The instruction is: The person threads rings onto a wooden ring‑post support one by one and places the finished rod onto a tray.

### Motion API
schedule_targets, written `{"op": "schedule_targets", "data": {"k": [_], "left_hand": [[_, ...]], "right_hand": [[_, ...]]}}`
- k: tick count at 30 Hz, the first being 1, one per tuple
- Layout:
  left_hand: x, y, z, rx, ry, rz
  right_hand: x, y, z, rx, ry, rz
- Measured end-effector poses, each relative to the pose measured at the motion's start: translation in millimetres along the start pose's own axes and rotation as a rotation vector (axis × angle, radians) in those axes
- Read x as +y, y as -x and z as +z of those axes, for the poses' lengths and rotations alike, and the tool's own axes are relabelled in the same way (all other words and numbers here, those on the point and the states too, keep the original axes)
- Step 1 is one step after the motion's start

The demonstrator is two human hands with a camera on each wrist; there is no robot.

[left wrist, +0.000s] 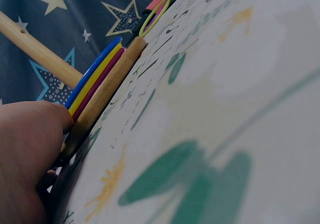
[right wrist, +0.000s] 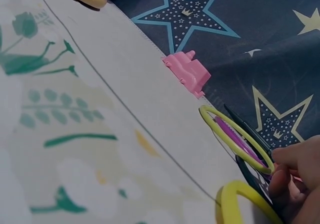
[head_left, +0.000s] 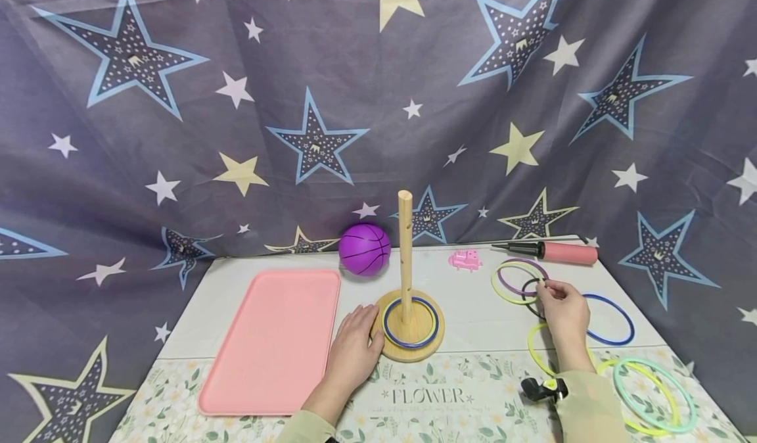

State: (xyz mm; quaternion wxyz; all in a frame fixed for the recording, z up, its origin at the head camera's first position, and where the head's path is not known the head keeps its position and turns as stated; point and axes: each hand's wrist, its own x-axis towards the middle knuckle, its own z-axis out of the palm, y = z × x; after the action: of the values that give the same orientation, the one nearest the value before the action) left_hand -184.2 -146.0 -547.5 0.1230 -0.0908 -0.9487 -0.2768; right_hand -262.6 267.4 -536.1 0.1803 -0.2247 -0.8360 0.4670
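A wooden peg (head_left: 406,252) stands upright on a round wooden base (head_left: 393,349). Around its foot lie stacked rings: a blue ring (left wrist: 95,69) on top, a yellow ring (left wrist: 97,79) under it and a dark red ring (left wrist: 102,81) lowest. My left hand (head_left: 353,348) rests against the base's left edge, fingers fairly straight and thumb at the rim. On the right, my right hand (head_left: 566,308) pinches the edge of a thin yellow-green ring (right wrist: 207,118). This ring overlaps a purple ring (right wrist: 235,136) and a black ring (head_left: 525,306).
A pink tray (head_left: 272,344) lies left. Behind are a purple ball (head_left: 365,250), a pink toy piece (head_left: 466,259) and a pump (head_left: 569,253). More rings lie around my right forearm: a blue ring (head_left: 631,330), a mint ring (head_left: 692,413) and yellow ones. A star-patterned curtain (head_left: 378,101) closes the back.
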Motion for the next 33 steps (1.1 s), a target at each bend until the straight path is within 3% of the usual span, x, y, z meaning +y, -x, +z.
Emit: {"op": "schedule_targets", "data": {"k": [24, 33], "left_hand": [[-0.3, 0.8, 0.6, 0.004, -0.007, -0.003], [-0.5, 0.6, 0.2, 0.003, -0.006, 0.001]], "right_hand": [[3.2, 0.1, 5.3, 0.015, 0.085, -0.090], [3.7, -0.4, 4.6, 0.003, 0.092, -0.084]]}}
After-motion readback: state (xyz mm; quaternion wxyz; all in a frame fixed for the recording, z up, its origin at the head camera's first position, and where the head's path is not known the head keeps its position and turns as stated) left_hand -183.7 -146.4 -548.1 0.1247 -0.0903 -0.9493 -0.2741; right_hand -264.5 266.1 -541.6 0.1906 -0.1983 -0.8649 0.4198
